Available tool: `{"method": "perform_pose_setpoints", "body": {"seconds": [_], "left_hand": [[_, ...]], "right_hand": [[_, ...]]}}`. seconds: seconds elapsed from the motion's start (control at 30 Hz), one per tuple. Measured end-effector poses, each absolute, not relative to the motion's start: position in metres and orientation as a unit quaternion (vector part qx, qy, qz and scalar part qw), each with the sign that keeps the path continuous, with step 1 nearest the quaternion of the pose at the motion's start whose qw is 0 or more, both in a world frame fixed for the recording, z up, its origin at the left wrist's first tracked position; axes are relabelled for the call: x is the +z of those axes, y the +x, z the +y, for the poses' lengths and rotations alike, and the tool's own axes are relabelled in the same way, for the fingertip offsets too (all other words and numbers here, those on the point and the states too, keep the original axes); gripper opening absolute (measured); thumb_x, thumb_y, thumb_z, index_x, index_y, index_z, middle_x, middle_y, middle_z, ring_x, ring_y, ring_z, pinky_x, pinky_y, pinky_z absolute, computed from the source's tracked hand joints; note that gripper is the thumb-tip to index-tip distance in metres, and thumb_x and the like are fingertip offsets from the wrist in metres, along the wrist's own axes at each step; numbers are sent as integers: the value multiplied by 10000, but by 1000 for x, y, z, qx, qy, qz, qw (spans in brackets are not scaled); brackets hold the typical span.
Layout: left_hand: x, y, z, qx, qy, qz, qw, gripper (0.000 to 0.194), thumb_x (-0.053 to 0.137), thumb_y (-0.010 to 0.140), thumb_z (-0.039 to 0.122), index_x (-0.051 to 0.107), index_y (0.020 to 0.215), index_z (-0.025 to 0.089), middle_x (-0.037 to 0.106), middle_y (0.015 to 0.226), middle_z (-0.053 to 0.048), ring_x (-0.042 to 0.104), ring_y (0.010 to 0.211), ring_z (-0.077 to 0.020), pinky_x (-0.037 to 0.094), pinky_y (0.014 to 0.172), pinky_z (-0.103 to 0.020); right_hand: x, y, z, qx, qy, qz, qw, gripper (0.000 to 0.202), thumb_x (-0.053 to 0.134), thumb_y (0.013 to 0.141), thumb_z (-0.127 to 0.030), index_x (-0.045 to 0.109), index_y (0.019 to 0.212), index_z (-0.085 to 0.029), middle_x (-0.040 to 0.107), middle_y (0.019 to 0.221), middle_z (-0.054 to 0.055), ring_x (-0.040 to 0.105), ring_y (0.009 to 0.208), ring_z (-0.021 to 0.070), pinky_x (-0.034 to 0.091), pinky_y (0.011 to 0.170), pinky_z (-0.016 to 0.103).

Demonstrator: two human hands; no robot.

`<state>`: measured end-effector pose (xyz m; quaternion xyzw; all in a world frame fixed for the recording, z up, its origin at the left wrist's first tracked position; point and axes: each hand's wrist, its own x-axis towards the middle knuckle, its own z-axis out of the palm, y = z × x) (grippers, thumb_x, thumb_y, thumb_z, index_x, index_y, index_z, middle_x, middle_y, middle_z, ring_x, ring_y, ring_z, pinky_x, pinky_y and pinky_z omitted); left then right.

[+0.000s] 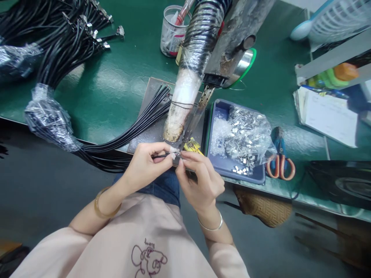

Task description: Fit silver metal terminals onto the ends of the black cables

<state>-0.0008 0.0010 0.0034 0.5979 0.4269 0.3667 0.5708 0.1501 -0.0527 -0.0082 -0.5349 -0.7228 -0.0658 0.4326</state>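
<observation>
A black cable (160,156) is pinched between the thumb and fingers of my left hand (145,164), whose fingertips wear whitish covers. Its end points toward my right hand (201,175). There the right thumb and fingertips close on a small silvery metal piece (177,153) at the cable end, mostly hidden by the fingers. Just above my fingertips hangs the metal tip of a soldering iron (197,116), fixed in a stand beside a wrapped suction hose (181,100). More black cables (130,133) lie on a grey board (142,137) to the left.
A blue tray (213,150) holds a plastic bag of small metal shells (246,135) and clear bits. Orange-handled scissors (280,166) lie right of it. Wrapped cable bundles (52,116) are at left; a plastic cup (171,34), solder spool (246,69) and papers (330,116) sit farther back.
</observation>
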Motion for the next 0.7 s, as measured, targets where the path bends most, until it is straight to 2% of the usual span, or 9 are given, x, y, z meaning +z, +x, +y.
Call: {"method": "perform_pose_setpoints", "body": {"seconds": [0.17,0.33,0.47,0.53,0.6,0.7], "left_hand": [[3,-2,0,347,601,427,579,176,606,835,226,725,795,102,504,597,29,384,530,-70,315,479,-181],[0,-6,-8,360,669,420,497,120,644,870,199,742,874,129,531,585,45,381,506,-73,338,487,-193],[-2,-11,-14,419,702,401,413,93,658,882,166,731,826,155,685,712,-13,553,607,-106,460,613,-211],[0,-15,-14,390,710,375,451,201,606,923,171,708,751,156,692,681,-19,573,602,-112,457,602,-214],[2,-18,-13,335,699,362,518,292,566,943,178,663,669,151,647,601,-2,528,534,-97,412,537,-206],[4,-20,-12,299,655,370,587,269,568,940,209,671,701,141,614,560,12,489,493,-86,367,485,-197]], "right_hand": [[-7,155,-51,-34,-536,-724,433,178,657,916,-60,610,952,-228,799,939,56,784,866,162,631,786,261],[-2,159,-52,55,-554,-702,444,159,654,935,-82,609,919,-234,763,846,-10,761,792,131,614,741,235],[-2,161,-54,137,-559,-656,489,146,660,934,-99,615,891,-231,739,838,-23,751,780,125,614,717,236],[-4,162,-54,183,-546,-648,498,137,651,940,-108,613,885,-228,738,835,-20,753,772,130,619,699,243],[-7,162,-56,199,-539,-651,496,120,642,948,-126,616,886,-226,746,840,-7,762,789,147,630,696,262],[-11,162,-62,164,-561,-632,509,60,630,966,-171,619,946,-226,749,850,-8,734,653,126,603,589,237]]}}
